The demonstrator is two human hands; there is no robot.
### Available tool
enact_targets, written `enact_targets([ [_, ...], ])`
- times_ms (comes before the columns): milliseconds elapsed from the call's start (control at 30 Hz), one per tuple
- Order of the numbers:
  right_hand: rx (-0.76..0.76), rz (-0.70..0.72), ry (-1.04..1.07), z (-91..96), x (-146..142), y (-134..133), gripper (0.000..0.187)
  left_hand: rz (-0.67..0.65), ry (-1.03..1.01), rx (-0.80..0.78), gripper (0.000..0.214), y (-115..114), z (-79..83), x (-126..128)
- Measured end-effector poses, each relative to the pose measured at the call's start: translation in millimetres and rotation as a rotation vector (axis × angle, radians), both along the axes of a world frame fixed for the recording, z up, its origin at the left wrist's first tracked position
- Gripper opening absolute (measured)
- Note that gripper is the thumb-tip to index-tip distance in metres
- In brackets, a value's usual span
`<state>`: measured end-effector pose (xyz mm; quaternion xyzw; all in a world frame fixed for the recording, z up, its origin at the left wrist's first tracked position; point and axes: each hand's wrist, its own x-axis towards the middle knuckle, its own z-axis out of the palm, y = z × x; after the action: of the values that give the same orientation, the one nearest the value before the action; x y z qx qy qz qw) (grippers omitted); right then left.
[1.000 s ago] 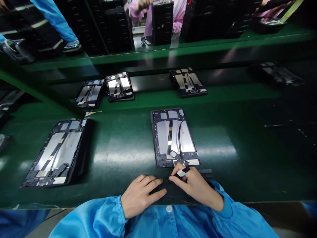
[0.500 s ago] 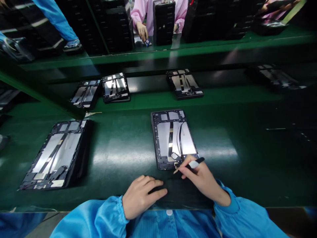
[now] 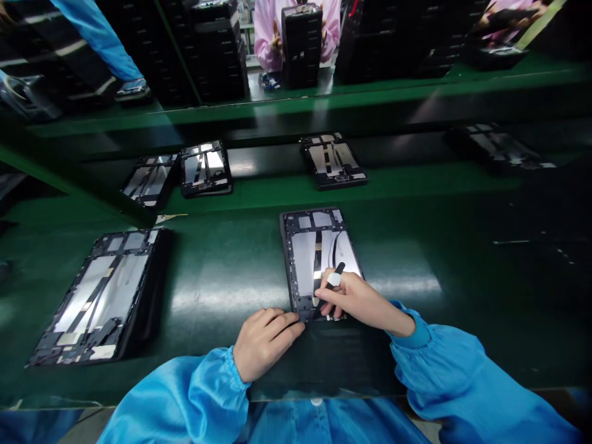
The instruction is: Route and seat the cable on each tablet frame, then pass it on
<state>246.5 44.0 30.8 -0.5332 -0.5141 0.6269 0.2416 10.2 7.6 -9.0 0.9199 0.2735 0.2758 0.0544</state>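
An opened tablet chassis point(image 3: 319, 246) with silver plates and flat cables lies on the green bench in front of me. My right hand point(image 3: 358, 299) rests over its near end, fingers pinched on a thin black tool point(image 3: 333, 277) with a white band, its tip down at the chassis's bottom edge. My left hand point(image 3: 263, 339) lies on the bench with its fingers curled, fingertips touching the chassis's near left corner. Both arms wear blue sleeves.
A stack of similar open chassis point(image 3: 99, 296) sits at the left. More chassis point(image 3: 206, 168) point(image 3: 332, 159) lie on the conveyor point(image 3: 416, 176) beyond. Black stacked trays point(image 3: 303, 43) stand on the far shelf, where a person in pink works.
My right hand moved forward and left onto the chassis's near end with the tool. My left hand slid forward to the chassis corner. The conveyor units drifted left.
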Motion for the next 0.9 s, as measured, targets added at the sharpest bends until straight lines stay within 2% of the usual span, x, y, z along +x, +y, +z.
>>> enact_targets([
  [167,-0.015,0.0,0.0,-0.1,-1,-1,0.015,-0.002,0.005,-0.009,0.016,1,0.1,0],
  [633,0.015,-0.01,-0.02,-0.7,-2,-3,0.023,-0.008,0.021,0.002,0.018,1,-0.2,-1],
  [900,0.061,-0.013,-0.011,-2.0,2,-8,0.024,0.012,0.201,0.136,0.032,-3,10.5,2],
])
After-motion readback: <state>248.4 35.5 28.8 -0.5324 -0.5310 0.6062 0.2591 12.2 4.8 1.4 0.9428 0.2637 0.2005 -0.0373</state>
